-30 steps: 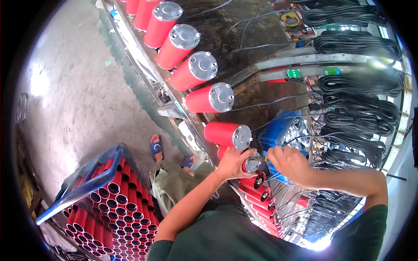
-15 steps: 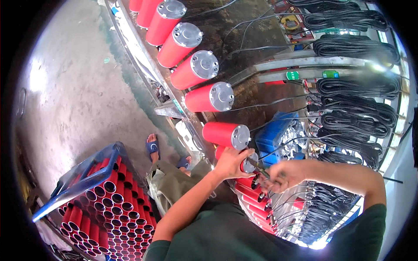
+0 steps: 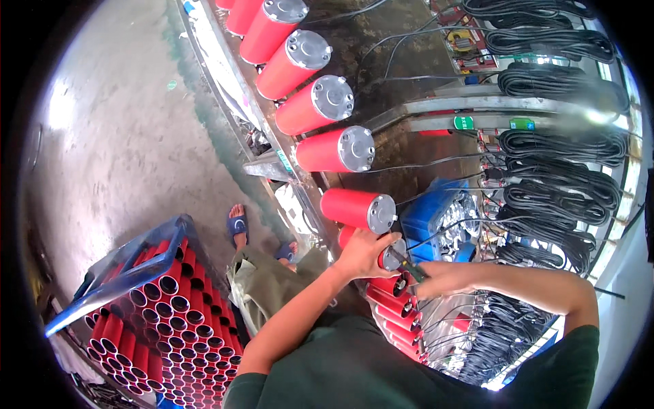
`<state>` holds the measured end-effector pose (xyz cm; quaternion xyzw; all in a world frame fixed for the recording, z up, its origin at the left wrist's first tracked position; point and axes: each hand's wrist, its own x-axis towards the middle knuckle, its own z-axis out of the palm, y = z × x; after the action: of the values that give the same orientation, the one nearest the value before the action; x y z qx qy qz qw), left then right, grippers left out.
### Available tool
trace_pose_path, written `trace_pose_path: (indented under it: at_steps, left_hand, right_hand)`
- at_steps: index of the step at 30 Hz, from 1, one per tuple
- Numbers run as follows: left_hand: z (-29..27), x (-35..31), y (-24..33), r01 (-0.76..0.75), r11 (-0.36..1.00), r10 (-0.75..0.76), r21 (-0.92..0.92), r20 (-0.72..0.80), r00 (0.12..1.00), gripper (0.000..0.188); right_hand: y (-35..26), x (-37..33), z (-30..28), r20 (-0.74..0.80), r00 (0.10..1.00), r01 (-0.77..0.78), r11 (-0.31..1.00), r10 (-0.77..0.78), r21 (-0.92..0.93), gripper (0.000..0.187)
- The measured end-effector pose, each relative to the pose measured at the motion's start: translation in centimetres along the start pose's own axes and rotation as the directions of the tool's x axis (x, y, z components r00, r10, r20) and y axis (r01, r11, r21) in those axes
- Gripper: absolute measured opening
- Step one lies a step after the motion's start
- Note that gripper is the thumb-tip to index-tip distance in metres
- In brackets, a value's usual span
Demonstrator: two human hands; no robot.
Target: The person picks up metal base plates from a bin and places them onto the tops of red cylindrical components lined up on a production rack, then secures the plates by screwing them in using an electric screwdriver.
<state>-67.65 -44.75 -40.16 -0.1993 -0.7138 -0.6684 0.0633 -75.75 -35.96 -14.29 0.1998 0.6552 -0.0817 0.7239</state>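
Counts along my bench

I count five red cylinders with silver end caps (image 3: 332,98) lying in a row, one more (image 3: 390,257) under my hand, at least five smaller red ones (image 3: 398,315) below it, one blue crate (image 3: 116,273) of red tubes, and two sandalled feet (image 3: 237,221).

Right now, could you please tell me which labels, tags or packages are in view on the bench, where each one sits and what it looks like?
Green label: small rectangle on the grey metal rail, upper middle.
Second green label: same size, just to the right on that rail.
Yellow package: near the top, beside black cable coils; details too small to tell.
Blue box: right of the red cylinder by the left hand.
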Motion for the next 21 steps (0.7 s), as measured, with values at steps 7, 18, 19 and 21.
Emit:
trace_pose_path:
  at_steps: [7,18,19,21]
  left_hand:
    - [-0.3,-0.1,0.2,0.013,1.000,-0.013,-0.002,0.022,1.000,0.089]
    - [-0.2,-0.1,0.3,-0.002,1.000,0.002,0.021,-0.029,1.000,0.086]
    - [-0.2,-0.1,0.3,0.013,1.000,-0.013,-0.009,-0.006,1.000,0.085]
    - [-0.1,-0.1,0.2,0.025,0.999,-0.025,-0.040,0.016,1.000,0.085]
  right_hand:
    - [-0.3,-0.3,-0.7,-0.035,0.999,-0.036,0.999,0.036,-0.012,0.017]
    - [3.4,0.8,-1.3,-0.262,0.896,0.033,0.641,-0.360,-0.767,0.036]
    - [3.4,1.0,-1.1,-0.263,0.896,0.032,0.642,-0.358,-0.766,0.036]
    - [3.2,1.5,0.0,-0.159,0.979,0.094,0.971,-0.130,-0.218,0.035]
